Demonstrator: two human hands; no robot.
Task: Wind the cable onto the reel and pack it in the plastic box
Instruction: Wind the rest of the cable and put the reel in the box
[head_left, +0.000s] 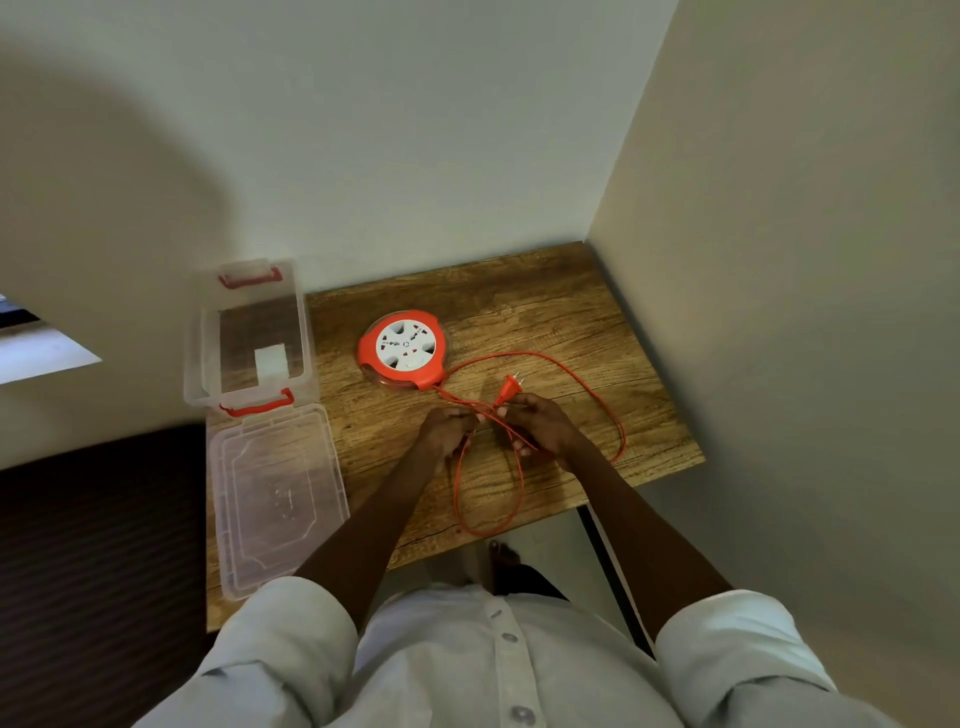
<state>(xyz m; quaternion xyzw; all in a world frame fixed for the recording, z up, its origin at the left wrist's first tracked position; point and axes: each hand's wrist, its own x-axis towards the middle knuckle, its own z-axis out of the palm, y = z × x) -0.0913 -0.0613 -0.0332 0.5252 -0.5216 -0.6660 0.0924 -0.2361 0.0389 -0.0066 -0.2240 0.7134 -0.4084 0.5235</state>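
Note:
A round red reel with a white socket face lies flat on the wooden table. Its thin red cable runs out in loose loops over the table's right side and hangs over the front edge. The plug points up and away between my hands. My right hand pinches the cable just below the plug. My left hand pinches the cable a little to the left. The clear plastic box stands open at the table's left edge, with its lid lying flat in front of it.
Walls close in the table at the back and right. A dark surface lies left of the table, below the box. My foot shows on the floor under the table's front edge.

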